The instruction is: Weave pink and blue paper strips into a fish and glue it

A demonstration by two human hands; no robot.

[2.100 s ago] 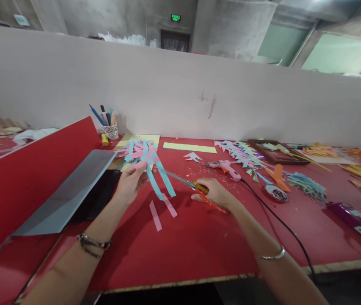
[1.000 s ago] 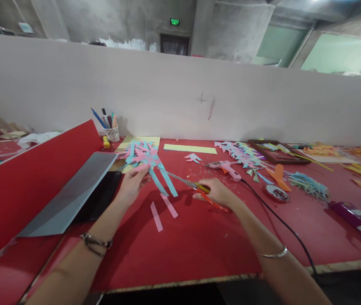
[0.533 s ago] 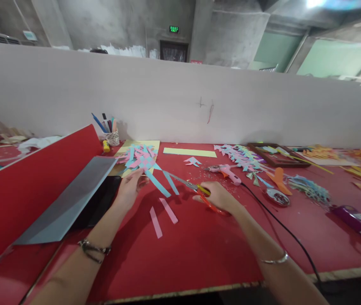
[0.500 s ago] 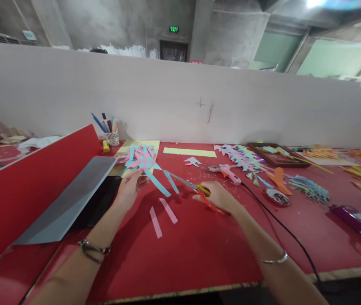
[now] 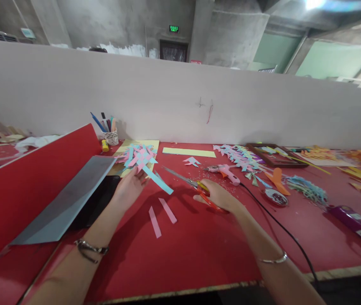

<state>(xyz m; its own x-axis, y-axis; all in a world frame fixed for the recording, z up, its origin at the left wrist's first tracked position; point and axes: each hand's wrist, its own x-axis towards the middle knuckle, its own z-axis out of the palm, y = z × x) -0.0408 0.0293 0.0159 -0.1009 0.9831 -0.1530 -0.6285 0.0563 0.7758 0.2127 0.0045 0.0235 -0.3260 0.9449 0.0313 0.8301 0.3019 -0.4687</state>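
My left hand [image 5: 132,186] pinches the lower edge of a woven pink and blue paper piece [image 5: 142,158]. From that piece one long blue strip [image 5: 159,181] slants down to the right. In my right hand [image 5: 213,194] is a pair of scissors [image 5: 196,184] with red and yellow handles, its blades pointing left toward the strip. The blades look nearly closed, and their tips end just above the strip. Two cut pink paper strips [image 5: 168,210] lie on the red table below. More folded pink and blue paper pieces [image 5: 126,157] sit behind the woven one.
A pink glue gun [image 5: 227,173] with a black cord lies right of the scissors. Behind are a pale yellow strip [image 5: 189,152] and a small folded paper piece [image 5: 192,161]. A pen cup [image 5: 111,137] stands back left, near a leaning grey sheet [image 5: 69,199].
Two blue strips stuck out of the woven piece before; now only one does. My left hand has turned the piece slightly, and the scissors have hardly moved.
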